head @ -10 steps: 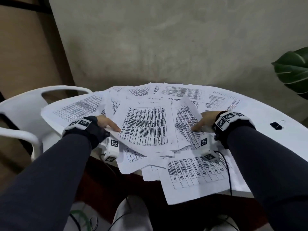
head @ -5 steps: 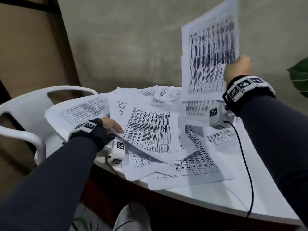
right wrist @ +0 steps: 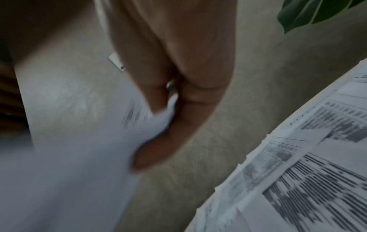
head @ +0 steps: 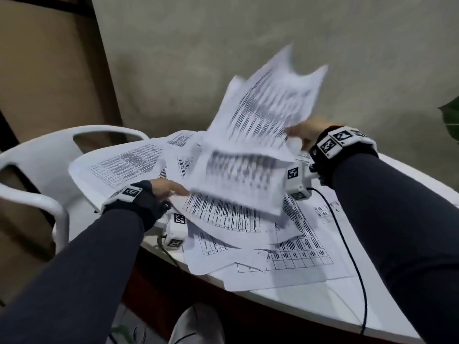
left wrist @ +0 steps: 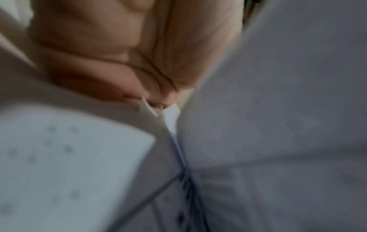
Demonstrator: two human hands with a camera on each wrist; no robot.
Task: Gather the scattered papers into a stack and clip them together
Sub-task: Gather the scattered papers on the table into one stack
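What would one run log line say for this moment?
stage: gathering | right hand: grips printed white sheets, raised above white table | left hand: on scattered printed papers | clip: unseen

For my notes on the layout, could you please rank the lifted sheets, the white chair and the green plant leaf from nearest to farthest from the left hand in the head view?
1. Lifted sheets, just right of the left hand, gripped by the right hand.
2. White chair, to its left.
3. Green plant leaf, at the far right edge.
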